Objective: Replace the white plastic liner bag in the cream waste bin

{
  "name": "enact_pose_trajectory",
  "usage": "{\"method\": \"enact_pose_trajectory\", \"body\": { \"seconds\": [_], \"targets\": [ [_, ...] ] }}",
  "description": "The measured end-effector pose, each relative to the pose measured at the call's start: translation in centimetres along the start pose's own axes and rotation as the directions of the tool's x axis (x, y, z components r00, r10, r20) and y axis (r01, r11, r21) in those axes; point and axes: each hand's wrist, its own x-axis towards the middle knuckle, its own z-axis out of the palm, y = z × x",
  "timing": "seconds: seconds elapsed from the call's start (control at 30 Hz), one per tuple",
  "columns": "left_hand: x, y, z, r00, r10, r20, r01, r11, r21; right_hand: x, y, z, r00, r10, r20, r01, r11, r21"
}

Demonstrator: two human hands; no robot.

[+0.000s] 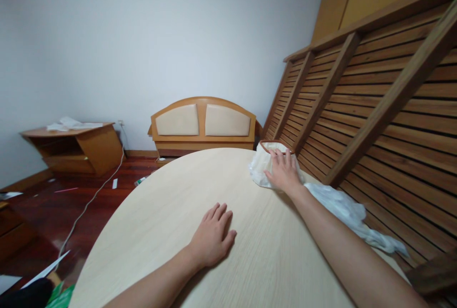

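Most likely trouble, as a judgement: a tip or slide off the table [171, 208] for the white bin [264, 164] with the brown rim, right of centre in the frame. Possible cause: too hard a push from the right hand [284, 172], so near the far right edge of the tabletop. Also possible: a snag or a slip on the loose plastic around the bin's lower part, or a knock against the slatted wooden frame [342, 103] close behind, filling the right of the frame. Near the forearm, at lower right: a crumpled plastic bag [337, 203], easy to drag along or sweep off the edge by accident.

Under and just beyond the right fingers: the bin, mouth tilted slightly into view, partly covered by the hand. Fingertips up at the near part of the rim, thumb lower on the front. Fingers spread and slightly bent; impossible to tell from here whether gripping or merely resting.

At lower centre, well apart from the bin: the left hand [213, 239], palm down over bare tabletop, fingers loosely spread, holding nothing visible.
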Motion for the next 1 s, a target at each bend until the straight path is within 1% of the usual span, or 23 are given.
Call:
{"method": "enact_pose_trajectory", "body": {
  "seconds": [0.13,0.27,0.4,0.5,0.63,0.73,0.77,0.87,1.0],
  "targets": [
    [0.0,0.1,-0.2,1.0,0.0,0.007,0.0,1.0,0.024,0.5,1.9,0.6,0.999,0.005,0.045,-0.003,0.999,-0.034],
    [0.0,0.3,-0.3,1.0,0.005,0.015,-0.005,1.0,0.026,0.7,3.1,0.6,0.997,0.007,0.071,-0.004,0.999,-0.044],
    [0.1,0.2,-0.4,1.0,0.01,0.001,-0.01,1.0,0.006,0.8,3.7,0.2,0.996,0.014,0.085,-0.009,0.998,-0.054],
    [0.3,0.0,-0.4,1.0,0.004,-0.003,-0.004,1.0,0.008,0.6,3.5,-0.1,0.996,0.018,0.085,-0.013,0.998,-0.06],
    [0.4,0.2,-0.1,1.0,-0.019,0.014,0.018,0.999,0.035,-1.0,2.5,-0.4,0.998,0.012,0.059,-0.008,0.998,-0.061],
    [0.8,0.5,0.0,0.998,-0.035,0.061,0.03,0.996,0.083,-3.2,1.1,0.0,0.999,-0.015,0.039,0.015,1.0,-0.002],
    [1.0,0.6,-0.1,0.996,-0.034,0.078,0.027,0.995,0.099,-4.0,0.5,0.2,0.998,-0.029,0.062,0.027,0.999,0.039],
    [2.1,0.5,-0.2,0.994,-0.011,0.112,-0.004,0.991,0.135,-6.0,-1.3,0.9,0.974,-0.111,0.196,0.081,0.984,0.158],
    [4.6,-0.3,-0.2,0.991,0.03,0.134,-0.051,0.987,0.156,-7.0,-3.4,1.4,0.935,-0.203,0.292,0.136,0.962,0.235]
  ]
}}
